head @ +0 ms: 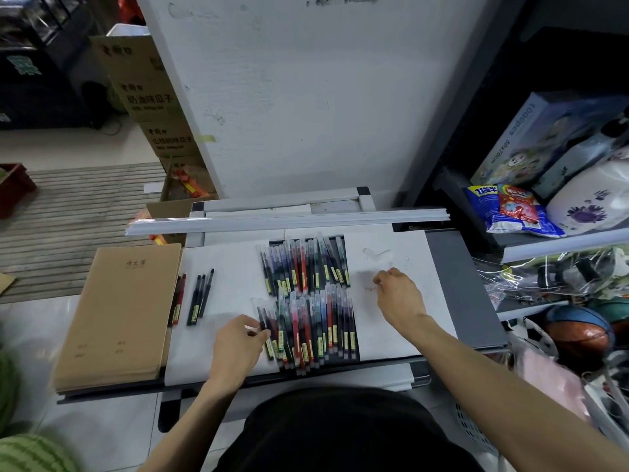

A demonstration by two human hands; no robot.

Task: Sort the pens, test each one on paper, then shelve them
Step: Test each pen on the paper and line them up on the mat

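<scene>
The pens lie in two packed rows in the middle of the white paper [224, 267], a far row [306, 264] at 12 o'clock and a near row [316, 328] at 6. The left hand [238, 342] reaches in from 7 o'clock, and its thumb and fingertips pinch the outermost pen [263, 330] at that row's left edge. The right hand [400, 298] rests on the paper at 3 o'clock with its fingertips bunched over a faint scribble [371, 287]. Blur hides whether they hold a pen.

The main risk is probably the packed row. Lifting the edge pen at an angle could drag its neighbours askew or roll them toward the near table edge. With both hands busy, attention is split, so an untested pen could land among the sorted black pens [200, 296] or the red pens [178, 301] at 9 o'clock. A small clear piece [376, 253], possibly a cap, lies loose at 2 o'clock, where a sleeve could sweep it off. The paper looks unweighted on the right and may slide under writing pressure.
</scene>
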